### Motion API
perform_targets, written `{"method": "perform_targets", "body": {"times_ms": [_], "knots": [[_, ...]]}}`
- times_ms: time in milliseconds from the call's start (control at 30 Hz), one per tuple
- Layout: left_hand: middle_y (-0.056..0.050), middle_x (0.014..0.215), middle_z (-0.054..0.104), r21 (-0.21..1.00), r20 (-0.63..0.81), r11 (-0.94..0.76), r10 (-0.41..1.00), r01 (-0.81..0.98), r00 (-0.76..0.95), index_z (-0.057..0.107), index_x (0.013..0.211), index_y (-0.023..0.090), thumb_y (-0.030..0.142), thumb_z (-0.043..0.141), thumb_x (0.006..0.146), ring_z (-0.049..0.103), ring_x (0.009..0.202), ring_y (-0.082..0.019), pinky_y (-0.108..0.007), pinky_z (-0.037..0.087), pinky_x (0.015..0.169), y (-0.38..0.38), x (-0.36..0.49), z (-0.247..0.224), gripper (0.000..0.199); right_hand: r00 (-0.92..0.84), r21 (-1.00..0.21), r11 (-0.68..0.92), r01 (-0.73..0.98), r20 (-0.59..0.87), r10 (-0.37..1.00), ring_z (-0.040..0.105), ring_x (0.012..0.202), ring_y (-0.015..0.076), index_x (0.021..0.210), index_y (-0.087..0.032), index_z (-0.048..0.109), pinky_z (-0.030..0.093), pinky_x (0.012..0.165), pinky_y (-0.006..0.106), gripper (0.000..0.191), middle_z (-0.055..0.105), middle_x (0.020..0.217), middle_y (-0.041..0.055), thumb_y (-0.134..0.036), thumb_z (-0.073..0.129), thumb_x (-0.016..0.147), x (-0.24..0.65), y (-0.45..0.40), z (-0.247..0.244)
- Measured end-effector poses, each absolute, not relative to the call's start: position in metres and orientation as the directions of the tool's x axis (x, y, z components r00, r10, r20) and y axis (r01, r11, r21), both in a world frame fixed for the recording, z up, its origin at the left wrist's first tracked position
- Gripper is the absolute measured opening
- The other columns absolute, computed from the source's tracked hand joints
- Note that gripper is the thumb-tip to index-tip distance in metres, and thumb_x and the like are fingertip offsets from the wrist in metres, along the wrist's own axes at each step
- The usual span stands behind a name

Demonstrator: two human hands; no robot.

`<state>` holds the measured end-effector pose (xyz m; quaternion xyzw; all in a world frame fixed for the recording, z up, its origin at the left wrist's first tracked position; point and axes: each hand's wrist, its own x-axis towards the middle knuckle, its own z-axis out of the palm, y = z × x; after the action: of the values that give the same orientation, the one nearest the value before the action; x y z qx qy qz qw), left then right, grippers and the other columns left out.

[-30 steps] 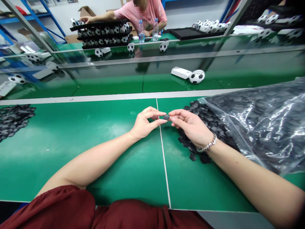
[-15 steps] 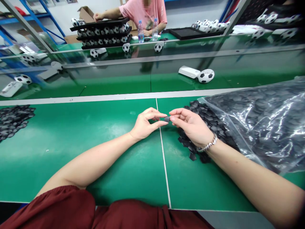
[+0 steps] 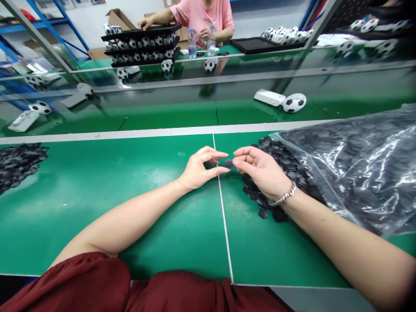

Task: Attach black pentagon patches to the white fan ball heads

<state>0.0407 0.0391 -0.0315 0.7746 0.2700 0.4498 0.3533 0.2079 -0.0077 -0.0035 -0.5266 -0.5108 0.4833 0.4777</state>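
Note:
Between thumb and fingertips, my right hand (image 3: 260, 168) pinches a small flat black piece (image 3: 229, 163) just above the green table. Facing it, my left hand (image 3: 204, 167) has thumb and index finger spread apart around the piece's free end, with a gap on either side. Beneath and beyond my right hand lies a pile of similar black pieces (image 3: 294, 171), partly hidden by that hand and wrist. A clear plastic bag (image 3: 367, 160) full of such pieces rests against the pile on the right.
Another heap of black pieces (image 3: 21, 164) lies at the far left. Behind a white edge strip (image 3: 156, 131), a belt carries white devices with football-patterned ends (image 3: 294, 103). Across it, a person in a pink shirt (image 3: 208, 17) touches stacked black trays (image 3: 141, 45); two bottles (image 3: 211, 41) stand nearby.
My left thumb and index finger have parted from the black piece, leaving it in my right fingertips. The football-patterned devices on the nearer belt have shifted right.

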Motion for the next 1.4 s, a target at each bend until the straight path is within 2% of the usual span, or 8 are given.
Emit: {"method": "perform_targets", "body": {"times_ms": [300, 767, 1100, 1400], "knots": [[-0.003, 0.085, 0.057, 0.81, 0.468, -0.578, 0.735, 0.093, 0.491, 0.068, 0.09, 0.02, 0.023, 0.073, 0.065, 0.054, 0.077, -0.011, -0.022, 0.045, 0.065, 0.0389, 0.0405, -0.0341, 0.026, -0.018, -0.991, -0.022, 0.13, -0.025, 1.0, 0.054, 0.06, 0.0105, 0.088, -0.016, 0.053, 0.043, 0.058, 0.026, 0.03, 0.059, 0.066, -0.0006, -0.034, 0.066, 0.068, 0.208, -0.0072, -0.0059], [-0.002, 0.078, 0.056, 0.809, 0.516, -0.583, 0.766, 0.075, 0.383, 0.062, 0.078, 0.015, 0.027, 0.077, 0.059, 0.054, 0.067, -0.01, -0.024, 0.046, 0.061, 0.0409, 0.041, -0.033, 0.028, -0.02, -0.992, -0.059, 0.113, -0.061, 0.998, 0.056, 0.064, 0.0106, 0.088, -0.016, 0.05, 0.044, 0.062, 0.027, 0.027, 0.066, 0.081, 0.0049, -0.034, 0.062, 0.072, 0.2078, -0.008, -0.0016], [-0.001, 0.079, 0.055, 0.831, 0.496, -0.553, 0.79, 0.068, 0.36, 0.058, 0.078, 0.015, 0.028, 0.076, 0.06, 0.054, 0.069, -0.01, -0.024, 0.045, 0.063, 0.0413, 0.0401, -0.0359, 0.028, -0.027, -0.996, -0.035, 0.084, -0.037, 0.999, 0.057, 0.067, 0.0116, 0.088, -0.016, 0.051, 0.045, 0.062, 0.027, 0.029, 0.065, 0.08, 0.005, -0.036, 0.064, 0.071, 0.2078, -0.0095, -0.0021], [-0.001, 0.078, 0.056, 0.806, 0.523, -0.589, 0.756, 0.061, 0.395, 0.058, 0.077, 0.014, 0.028, 0.077, 0.059, 0.053, 0.068, -0.01, -0.024, 0.046, 0.062, 0.039, 0.0408, -0.0332, 0.028, -0.039, -0.995, -0.027, 0.093, -0.031, 0.999, 0.059, 0.066, 0.0124, 0.087, -0.017, 0.052, 0.046, 0.064, 0.028, 0.032, 0.064, 0.074, 0.0018, -0.037, 0.067, 0.068, 0.2065, -0.0086, -0.0032]]}}
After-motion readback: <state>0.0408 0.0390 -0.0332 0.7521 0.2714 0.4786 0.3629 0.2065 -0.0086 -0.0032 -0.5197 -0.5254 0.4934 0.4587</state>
